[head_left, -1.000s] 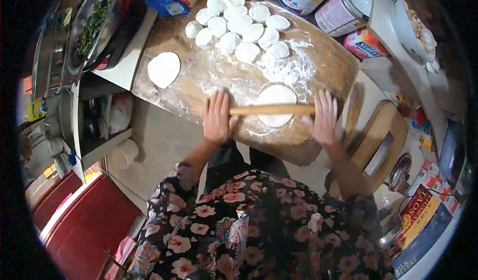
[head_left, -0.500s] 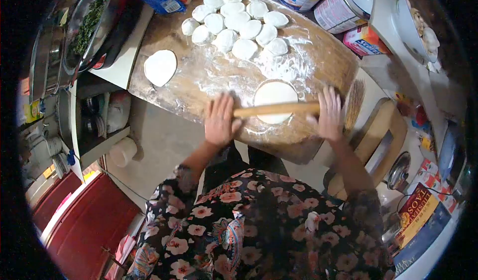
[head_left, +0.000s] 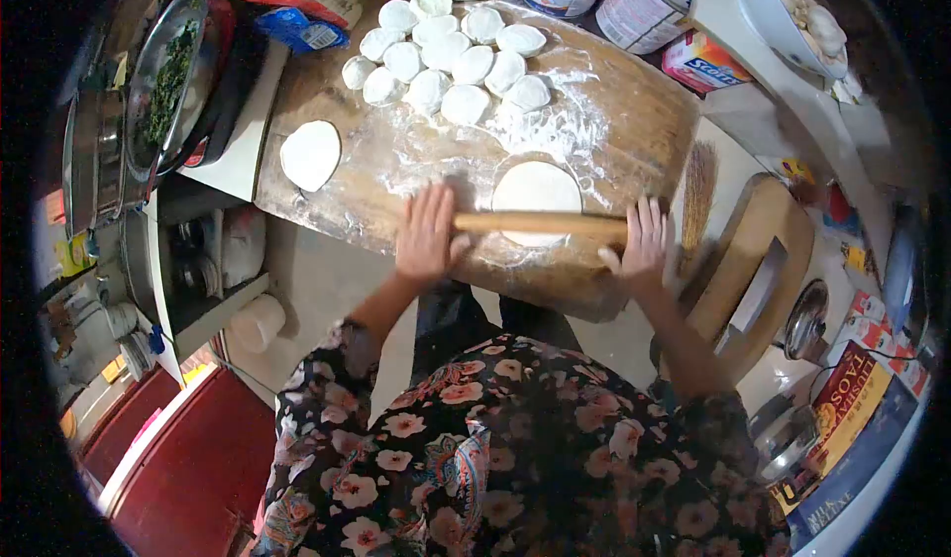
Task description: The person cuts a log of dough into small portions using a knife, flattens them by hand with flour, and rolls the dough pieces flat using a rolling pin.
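Note:
A wooden rolling pin (head_left: pixel 540 223) lies across the lower part of a round, flat dough sheet (head_left: pixel 538 187) on the floured board (head_left: pixel 367 196). The palm of my left hand (head_left: pixel 426 232) rests at the pin's left end, its fingers stretched forward. At the right end is my right hand (head_left: pixel 642 240), also open, with the thumb spread toward the pin. Another flat dough piece (head_left: pixel 310 156) sits near the board's left edge. Several small floured dough rounds (head_left: pixel 466 104) lie grouped at the back, beside loose white flour (head_left: pixel 555 126).
Tins (head_left: pixel 642 7) and a Scott box (head_left: pixel 703 62) stand behind the board. At right are a straw brush (head_left: pixel 698 196), a cleaver (head_left: pixel 758 295) on a second board, and a glass lid (head_left: pixel 804 319). A metal bowl of chopped greens (head_left: pixel 170 82) is at left.
The rolling pin and both hands have shifted slightly over the dough sheet, whose lower part the pin still crosses. The whole view has also shifted a little.

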{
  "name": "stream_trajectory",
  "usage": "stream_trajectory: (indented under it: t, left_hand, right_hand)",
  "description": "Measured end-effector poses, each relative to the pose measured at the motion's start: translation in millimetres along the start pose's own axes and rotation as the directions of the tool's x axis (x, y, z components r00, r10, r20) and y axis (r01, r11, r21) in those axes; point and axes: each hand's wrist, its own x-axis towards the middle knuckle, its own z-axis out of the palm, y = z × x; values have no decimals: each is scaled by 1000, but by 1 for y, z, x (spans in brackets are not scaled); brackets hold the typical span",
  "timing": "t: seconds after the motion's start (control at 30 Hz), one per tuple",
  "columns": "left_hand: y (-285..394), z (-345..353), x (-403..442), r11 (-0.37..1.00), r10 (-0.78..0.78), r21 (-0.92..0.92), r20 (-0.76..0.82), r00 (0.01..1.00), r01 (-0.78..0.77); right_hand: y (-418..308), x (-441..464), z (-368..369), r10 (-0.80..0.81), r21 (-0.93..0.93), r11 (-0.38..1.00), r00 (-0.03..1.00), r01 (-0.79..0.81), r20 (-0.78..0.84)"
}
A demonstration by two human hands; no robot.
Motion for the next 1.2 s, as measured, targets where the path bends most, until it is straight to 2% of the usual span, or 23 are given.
stream_trajectory:
  t: [0.03,0.07,0.13,0.23,0.3,0.33,0.4,0.47,0.57,0.6,0.67,0.7,0.73,0.77,0.83,0.87,0.97,1.03,1.1,1.17,1.2]
  left_hand:
    - [-4,3,24,994,-60,85,-97,993,69]
    - [-2,-8,53,992,-99,57,-193,976,112]
    - [-21,-2,100,995,-66,49,-373,925,91]
    - [-23,1,115,994,-97,8,-422,901,110]
    - [-21,1,79,998,-60,-42,-244,968,52]
    - [-16,-1,56,997,-4,-72,-219,976,-12]
    - [3,-11,8,998,17,-66,-114,993,-25]
    - [12,-14,-23,999,27,29,-33,999,-26]
    - [22,-17,-37,987,-50,157,102,993,34]
    - [26,-22,-30,986,-45,167,96,994,29]
    - [43,-36,-8,998,-2,62,-166,986,13]
    - [49,-34,3,998,-2,65,-169,986,14]
    - [53,-31,19,975,-154,-176,-89,984,136]
    - [58,-27,37,880,-278,-396,23,960,264]
    - [73,-19,79,826,-526,-147,148,838,544]
    - [74,-15,92,828,-524,-148,138,840,541]
    - [76,1,112,829,-506,-156,198,840,536]
    - [75,11,115,877,-438,-140,163,884,460]
    - [74,24,111,782,-493,-355,150,857,512]
    - [91,15,110,708,-582,-351,204,787,613]
    - [93,15,109,713,-560,-337,255,788,615]
  right_hand:
    - [0,27,-5,19,12,1000,999,-19,26]
    - [3,54,-9,41,26,999,998,-42,54]
    - [21,86,8,77,5,997,997,-77,-24]
    - [24,91,20,165,-17,986,986,-166,-38]
    - [9,63,7,139,6,990,990,-139,-12]
    - [-6,40,-6,97,29,995,995,-98,26]
    - [-28,-7,-17,67,43,997,994,-70,83]
    - [-37,-38,-9,77,28,996,993,-80,86]
    - [-42,-45,-5,88,64,994,994,-92,65]
    - [-42,-42,-5,136,111,984,989,-141,54]
    - [-45,-38,-6,187,161,968,981,-192,42]
    - [-47,-33,-9,268,212,942,963,-259,-15]
    - [-50,-28,-9,345,267,910,936,-316,-68]
    - [-52,-25,-6,339,270,912,938,-309,-73]
    - [-55,-19,3,497,328,842,851,-428,-168]
    - [-55,-17,6,531,311,828,830,-467,-169]
    - [-50,-22,20,497,244,863,831,-443,-249]
    - [-50,-25,17,513,243,852,833,-464,-208]
    - [-53,-21,17,516,269,843,840,-465,-165]
    - [-54,-23,17,496,164,867,845,-470,-200]
    - [-55,-23,19,479,180,875,855,-449,-199]
